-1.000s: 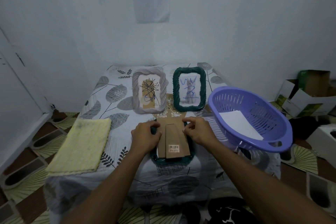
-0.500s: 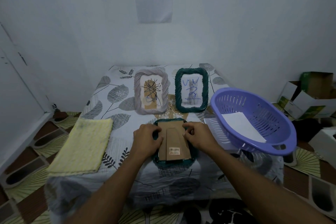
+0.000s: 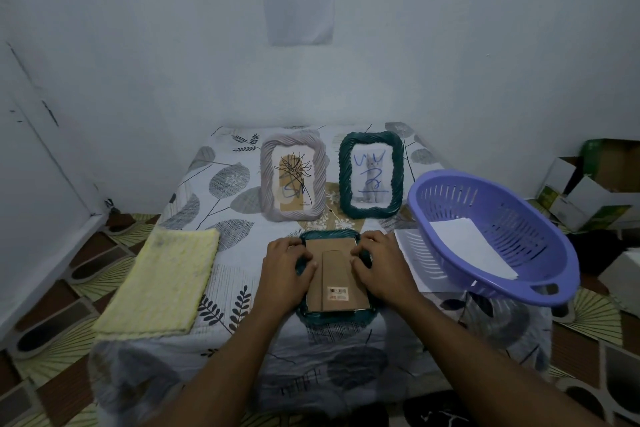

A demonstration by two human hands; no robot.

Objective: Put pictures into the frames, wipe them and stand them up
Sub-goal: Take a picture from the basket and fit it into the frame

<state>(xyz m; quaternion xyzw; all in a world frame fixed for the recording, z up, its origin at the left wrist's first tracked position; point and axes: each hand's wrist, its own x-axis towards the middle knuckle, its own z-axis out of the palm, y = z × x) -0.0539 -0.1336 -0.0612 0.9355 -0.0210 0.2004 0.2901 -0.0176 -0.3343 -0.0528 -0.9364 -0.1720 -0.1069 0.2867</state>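
Note:
A dark green frame (image 3: pixel 332 315) lies face down near the table's front edge, its brown cardboard back (image 3: pixel 335 279) with a barcode sticker facing up. My left hand (image 3: pixel 287 267) grips the frame's left side with curled fingers. My right hand (image 3: pixel 379 265) grips its right side the same way. Behind them a grey frame (image 3: pixel 293 180) and a second green frame (image 3: pixel 371 175) stand upright, each with a picture inside. A yellow cloth (image 3: pixel 162 282) lies flat on the left.
A purple slotted basket (image 3: pixel 491 236) with white paper (image 3: pixel 467 248) in it overhangs the table's right edge. The small table (image 3: pixel 214 191) has a leaf-print cover and stands against a white wall. Cardboard boxes (image 3: pixel 588 187) sit on the floor at right.
The cardboard back slid down into the lying green frame. Both hands moved from its upper part to the frame's sides.

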